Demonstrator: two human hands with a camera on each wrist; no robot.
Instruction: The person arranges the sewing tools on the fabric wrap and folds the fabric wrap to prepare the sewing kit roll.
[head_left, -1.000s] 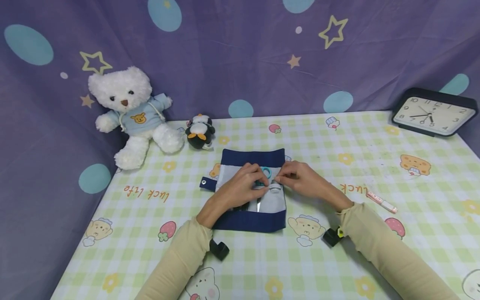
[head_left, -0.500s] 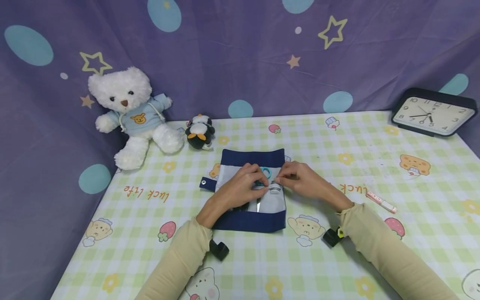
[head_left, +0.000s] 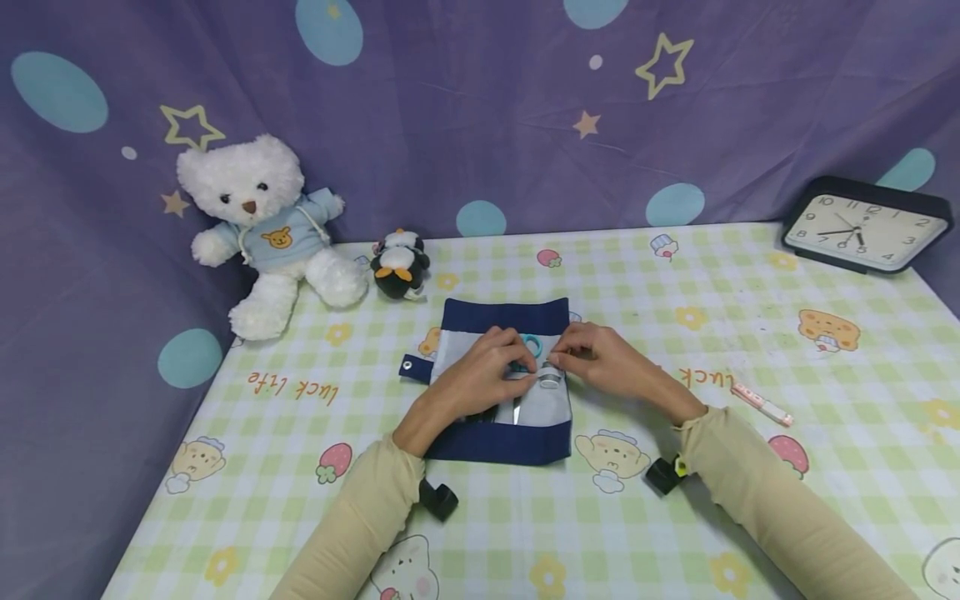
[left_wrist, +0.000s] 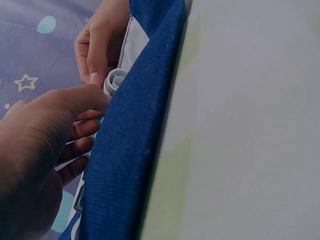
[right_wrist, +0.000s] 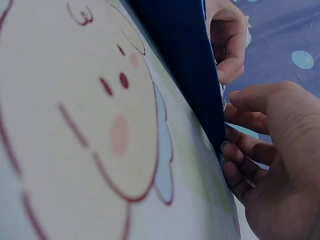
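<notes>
Plainly, we see a navy-blue and pale-grey fabric pouch (head_left: 546, 410) lying unfolded on the bench (head_left: 660, 533), and we take it as our dial's centre. Over that centre, our left hand (head_left: 489, 368) bends its fingers beside turquoise-handled scissors (head_left: 539, 344); at three o'clock, our right hand (head_left: 596, 357) has thumb and forefinger nearly together. Between their fingertips shows a small white-and-grey cylinder (head_left: 550, 377); we cannot tell whether either hand grips it. A white plush bear (head_left: 279, 237) sits toward ten o'clock, a black-rimmed clock (head_left: 866, 229) toward two.
</notes>
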